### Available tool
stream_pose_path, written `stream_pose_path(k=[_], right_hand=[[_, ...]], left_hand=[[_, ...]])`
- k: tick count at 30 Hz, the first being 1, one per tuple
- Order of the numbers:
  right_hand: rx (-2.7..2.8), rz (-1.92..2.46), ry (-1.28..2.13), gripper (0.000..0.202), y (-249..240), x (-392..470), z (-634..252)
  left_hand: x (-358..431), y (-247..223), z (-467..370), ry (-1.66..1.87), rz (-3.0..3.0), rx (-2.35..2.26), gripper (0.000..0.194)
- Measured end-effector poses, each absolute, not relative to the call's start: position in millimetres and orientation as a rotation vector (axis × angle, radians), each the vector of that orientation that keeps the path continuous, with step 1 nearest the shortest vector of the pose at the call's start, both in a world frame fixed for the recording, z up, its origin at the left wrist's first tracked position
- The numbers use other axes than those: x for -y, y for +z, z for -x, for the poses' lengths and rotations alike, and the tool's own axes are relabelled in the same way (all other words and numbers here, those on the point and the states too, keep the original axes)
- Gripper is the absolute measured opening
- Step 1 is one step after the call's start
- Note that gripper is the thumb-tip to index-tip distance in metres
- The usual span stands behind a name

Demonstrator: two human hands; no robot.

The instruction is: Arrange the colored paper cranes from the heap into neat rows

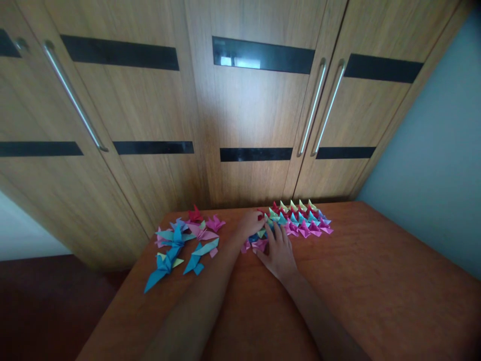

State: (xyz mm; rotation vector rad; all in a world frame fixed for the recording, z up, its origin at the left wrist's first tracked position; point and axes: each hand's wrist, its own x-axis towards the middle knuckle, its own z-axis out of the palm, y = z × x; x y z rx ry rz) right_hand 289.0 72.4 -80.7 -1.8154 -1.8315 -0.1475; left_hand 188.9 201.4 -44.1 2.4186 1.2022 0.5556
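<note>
Rows of folded paper cranes in yellow, red, light blue and pink stand close together near the table's back edge. My left hand is at the left end of the rows, its fingers pinched together by a red piece; what they hold is too small to make out. Just right of it, my right hand rests with its fingers apart on the front of the rows, beside pink and green cranes. A loose heap of larger paper cranes in blue, pink, red and yellow lies to the left of my left forearm.
The wooden table reaches a wooden wardrobe with metal handles and dark strips at the back. A pale blue wall rises on the right. Beyond the table's left edge is a dark floor.
</note>
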Motion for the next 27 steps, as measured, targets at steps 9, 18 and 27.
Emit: stream_pose_path(k=[9, 18, 27], right_hand=[[1.857, 1.633, -0.102, 0.068, -96, -64, -285], [1.79, 1.381, 0.039, 0.072, -78, -44, -240], [1.826, 1.14, 0.199, 0.072, -38, -65, -143]], left_hand=[[-152, -43, -171, 0.707, -2.278, -1.151, 0.024], [-119, -16, -126, 0.895, -2.154, -1.246, 0.024], [-108, 8, -10, 1.153, -2.03, -1.396, 0.029]])
